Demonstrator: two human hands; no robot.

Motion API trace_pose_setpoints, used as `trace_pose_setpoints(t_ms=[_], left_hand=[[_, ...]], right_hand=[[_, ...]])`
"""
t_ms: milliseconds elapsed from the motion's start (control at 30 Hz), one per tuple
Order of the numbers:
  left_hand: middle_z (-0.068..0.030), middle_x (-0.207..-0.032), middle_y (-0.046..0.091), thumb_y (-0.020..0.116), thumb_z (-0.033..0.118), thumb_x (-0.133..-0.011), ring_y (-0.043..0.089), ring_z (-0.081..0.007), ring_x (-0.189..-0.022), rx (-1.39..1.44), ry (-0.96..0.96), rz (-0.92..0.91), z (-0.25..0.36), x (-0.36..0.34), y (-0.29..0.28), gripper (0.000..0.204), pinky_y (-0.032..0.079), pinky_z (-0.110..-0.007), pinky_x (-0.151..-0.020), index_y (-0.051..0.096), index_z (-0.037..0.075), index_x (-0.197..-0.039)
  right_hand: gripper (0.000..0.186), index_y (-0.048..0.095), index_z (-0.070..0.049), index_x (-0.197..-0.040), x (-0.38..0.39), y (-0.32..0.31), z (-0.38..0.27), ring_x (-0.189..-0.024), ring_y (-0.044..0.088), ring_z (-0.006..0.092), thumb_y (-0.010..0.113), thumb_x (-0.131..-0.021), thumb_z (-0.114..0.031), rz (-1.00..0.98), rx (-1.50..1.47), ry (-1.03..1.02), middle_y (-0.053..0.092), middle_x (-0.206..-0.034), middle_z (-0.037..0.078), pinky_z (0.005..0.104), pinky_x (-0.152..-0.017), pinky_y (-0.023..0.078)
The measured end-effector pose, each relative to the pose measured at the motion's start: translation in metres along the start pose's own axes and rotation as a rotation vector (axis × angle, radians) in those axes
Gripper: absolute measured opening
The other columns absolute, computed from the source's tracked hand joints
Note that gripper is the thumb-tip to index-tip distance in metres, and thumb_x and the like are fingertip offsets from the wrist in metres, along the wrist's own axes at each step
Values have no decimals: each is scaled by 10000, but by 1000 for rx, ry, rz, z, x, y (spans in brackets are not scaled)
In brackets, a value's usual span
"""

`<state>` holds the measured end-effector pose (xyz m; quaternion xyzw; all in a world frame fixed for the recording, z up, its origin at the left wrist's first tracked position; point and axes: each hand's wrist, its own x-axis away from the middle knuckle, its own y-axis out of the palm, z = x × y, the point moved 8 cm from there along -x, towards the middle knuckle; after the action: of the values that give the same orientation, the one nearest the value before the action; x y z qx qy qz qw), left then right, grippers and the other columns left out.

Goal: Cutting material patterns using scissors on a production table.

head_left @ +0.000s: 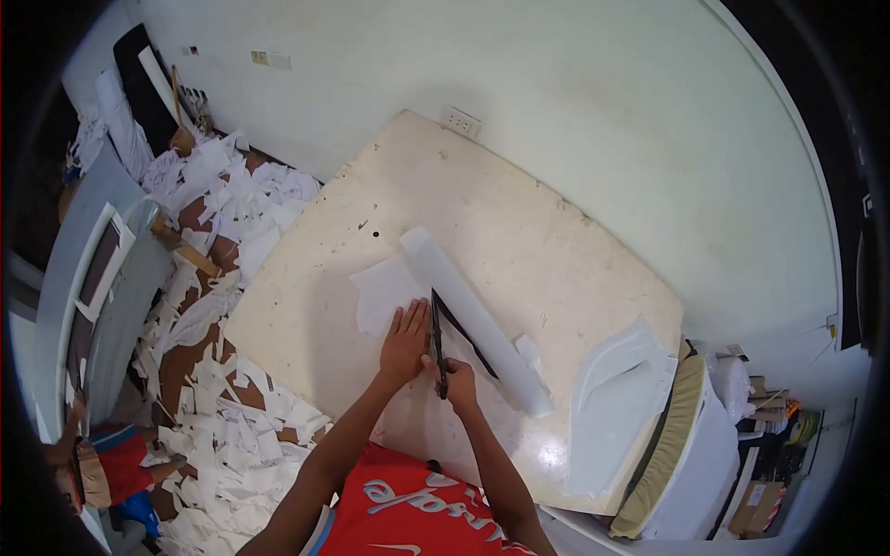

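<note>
The long white roll of smooth sheeting (477, 320) lies at 1 o'clock from the right hand (456, 382), its long axis running from 11 to 5. A flat, uneven-edged white sheet (375, 285) spreads at 10 o'clock from the left hand (406, 345), the nearer hand to it. Between the hands, long dark scissors (436, 334) point just short of 12, slanting to the roll; I cannot tell whether the blades are parted. The right fingers curl round the handles; the left fingers lie extended, palm down, gripping nothing. Around these is the off-white tabletop (593, 287), with thin curved white pieces (616, 408) at 4 o'clock.
</note>
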<state>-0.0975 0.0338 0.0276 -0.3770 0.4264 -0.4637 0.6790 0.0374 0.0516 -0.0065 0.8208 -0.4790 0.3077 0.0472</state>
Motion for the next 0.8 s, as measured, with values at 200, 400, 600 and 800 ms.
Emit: trace_pose_setpoints(t_ms=[200,400,600,800], left_hand=[[-158,-1312,559,552,107,-823,518,-314,-1242,116,-77,-119,-23,-48,1,639,412,-468,-1037,444,68,-1452],[-149,-1043,629,570,83,-843,658,-367,-752,224,-45,-158,-83,-134,9,672,534,-471,-678,398,168,-1486],[-174,-1314,528,575,145,-901,534,-348,-1197,70,-117,-49,-54,-138,0,634,425,-499,-1016,363,76,-1494],[-182,-1554,334,481,144,-967,275,-312,-1469,-90,-59,95,-57,-110,20,543,194,-477,-1215,366,-42,-1464]], right_hand=[[518,559,-67,-599,-22,-13,-3,-434,503,108,808,-791,-479,13,66,-47,531,-527,9,269,-440,391],[527,565,-63,-598,-12,1,-23,-442,499,103,815,-779,-490,-48,43,-60,524,-521,4,267,-447,377],[517,583,-54,-624,-20,-16,0,-442,497,97,814,-781,-490,-29,33,-22,525,-522,3,265,-444,376],[512,584,-55,-631,-22,-17,-14,-430,496,95,807,-793,-486,-44,90,2,526,-517,7,261,-440,392]])
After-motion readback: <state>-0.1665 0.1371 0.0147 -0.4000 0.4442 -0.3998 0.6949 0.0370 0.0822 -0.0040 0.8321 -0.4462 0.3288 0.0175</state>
